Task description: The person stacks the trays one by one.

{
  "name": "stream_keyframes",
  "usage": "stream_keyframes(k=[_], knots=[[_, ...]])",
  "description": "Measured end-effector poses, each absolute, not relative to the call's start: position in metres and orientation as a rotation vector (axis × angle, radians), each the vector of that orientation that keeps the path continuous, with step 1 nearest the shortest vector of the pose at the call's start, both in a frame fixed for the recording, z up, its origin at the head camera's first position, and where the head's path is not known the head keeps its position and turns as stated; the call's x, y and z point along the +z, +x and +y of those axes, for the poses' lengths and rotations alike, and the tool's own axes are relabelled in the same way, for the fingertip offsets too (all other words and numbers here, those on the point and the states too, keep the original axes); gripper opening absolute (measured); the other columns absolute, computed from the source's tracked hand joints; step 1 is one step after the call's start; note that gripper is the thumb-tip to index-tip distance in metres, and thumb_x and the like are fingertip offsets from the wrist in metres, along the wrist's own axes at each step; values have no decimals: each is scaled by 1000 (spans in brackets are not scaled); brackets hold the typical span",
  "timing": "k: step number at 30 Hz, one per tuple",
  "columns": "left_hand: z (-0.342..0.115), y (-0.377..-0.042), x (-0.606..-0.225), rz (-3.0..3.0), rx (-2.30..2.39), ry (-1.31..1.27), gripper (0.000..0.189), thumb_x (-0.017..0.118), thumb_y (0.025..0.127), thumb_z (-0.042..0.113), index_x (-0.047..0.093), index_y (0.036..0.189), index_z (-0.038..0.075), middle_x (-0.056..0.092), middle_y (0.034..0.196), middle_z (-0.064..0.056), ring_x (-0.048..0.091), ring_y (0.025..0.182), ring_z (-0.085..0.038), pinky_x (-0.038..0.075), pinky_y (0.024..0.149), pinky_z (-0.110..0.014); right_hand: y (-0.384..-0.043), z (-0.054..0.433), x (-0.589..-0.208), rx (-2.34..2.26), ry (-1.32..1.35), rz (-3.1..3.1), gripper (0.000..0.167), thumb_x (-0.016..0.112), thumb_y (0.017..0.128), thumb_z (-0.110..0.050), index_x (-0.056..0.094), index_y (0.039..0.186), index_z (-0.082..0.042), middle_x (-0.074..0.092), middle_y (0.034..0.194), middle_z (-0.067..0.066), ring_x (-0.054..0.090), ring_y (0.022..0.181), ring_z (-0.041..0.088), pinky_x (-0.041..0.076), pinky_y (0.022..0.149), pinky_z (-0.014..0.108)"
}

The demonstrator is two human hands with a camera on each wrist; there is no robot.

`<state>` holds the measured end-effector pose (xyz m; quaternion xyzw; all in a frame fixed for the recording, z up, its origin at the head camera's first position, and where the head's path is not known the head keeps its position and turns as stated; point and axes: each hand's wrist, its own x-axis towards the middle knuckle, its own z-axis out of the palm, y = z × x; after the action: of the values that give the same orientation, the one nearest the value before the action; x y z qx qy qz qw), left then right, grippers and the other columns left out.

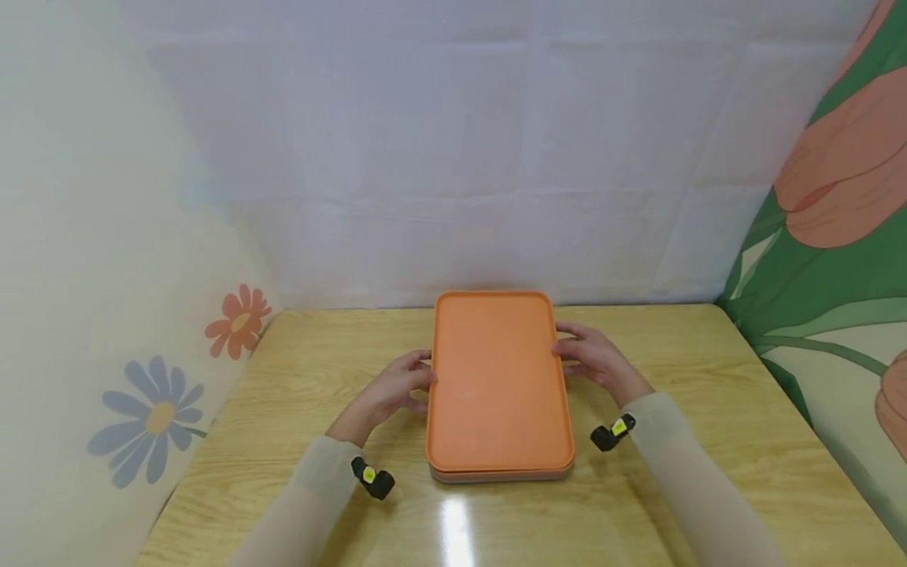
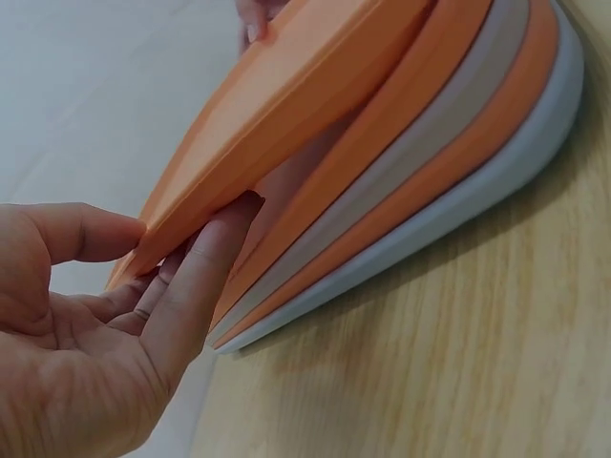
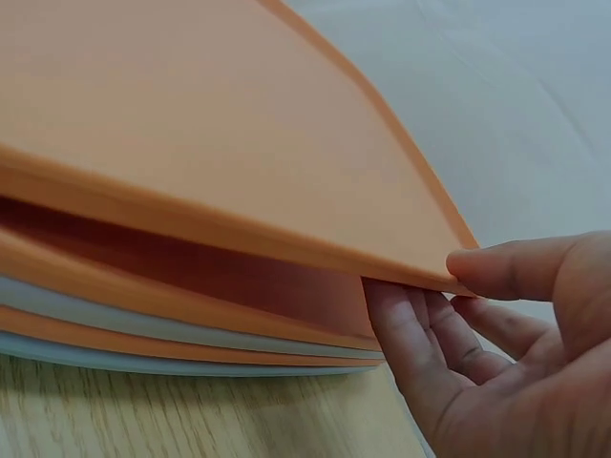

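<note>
A rectangular orange tray (image 1: pixel 499 382) with a low raised rim lies on top of a stack of trays (image 1: pixel 501 476) in the middle of the table. My left hand (image 1: pixel 397 386) pinches its left edge, thumb at the rim and fingers underneath. On the opposite edge my right hand (image 1: pixel 595 358) grips the same tray, with the thumb (image 3: pixel 506 270) over the rim. Both wrist views show the top tray tilted, with a wedge-shaped gap between it and the stack. Orange and pale grey trays (image 2: pixel 496 57) alternate below it, nested together on the wood.
The wood-grain table (image 1: pixel 340 339) extends around the stack on all sides. A white cloth (image 1: pixel 453 157) hangs behind its back edge. Flower-patterned panels stand at the left (image 1: pixel 142 276) and right (image 1: pixel 836 315). Small black devices sit on both sleeves.
</note>
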<state>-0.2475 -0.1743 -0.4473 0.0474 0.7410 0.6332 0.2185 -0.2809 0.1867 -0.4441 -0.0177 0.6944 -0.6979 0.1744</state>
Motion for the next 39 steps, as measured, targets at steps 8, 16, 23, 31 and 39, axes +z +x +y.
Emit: stream_keyframes(k=[8,16,23,31,39], knots=[[-173,-242,-450,2081,1684,111,61,53,99,10,29,154,-4,53,122,-20,61,105,-28,61,70,-40,-276,186,-451,-1908,-35,2047,62,55,98,-1,31,155,5,62,120,14,64,91,12,59,79,34],[-168,-242,-443,2222,1534,138,56,54,99,5,34,151,-7,50,125,-22,61,106,-30,62,71,-40,-273,180,-444,-1811,-21,2171,62,56,97,2,33,154,6,59,128,26,63,90,11,59,83,37],[-163,-242,-449,2311,1436,148,51,55,97,1,42,145,-9,51,119,-20,63,92,-24,62,66,-37,-271,179,-446,-1701,-7,2258,62,59,95,2,36,152,6,64,115,21,65,89,17,59,84,40],[-158,-241,-447,2384,1330,139,56,56,98,1,37,149,-9,53,123,-22,65,93,-26,62,66,-35,-270,179,-453,-1645,4,2343,55,61,93,4,44,145,11,65,98,12,65,77,11,60,83,39],[-158,-244,-449,2365,1333,116,60,57,98,3,35,152,-7,51,128,-23,62,105,-31,62,69,-39,-271,181,-457,-1592,47,2338,58,61,94,0,42,147,9,67,112,22,68,81,14,59,84,41]])
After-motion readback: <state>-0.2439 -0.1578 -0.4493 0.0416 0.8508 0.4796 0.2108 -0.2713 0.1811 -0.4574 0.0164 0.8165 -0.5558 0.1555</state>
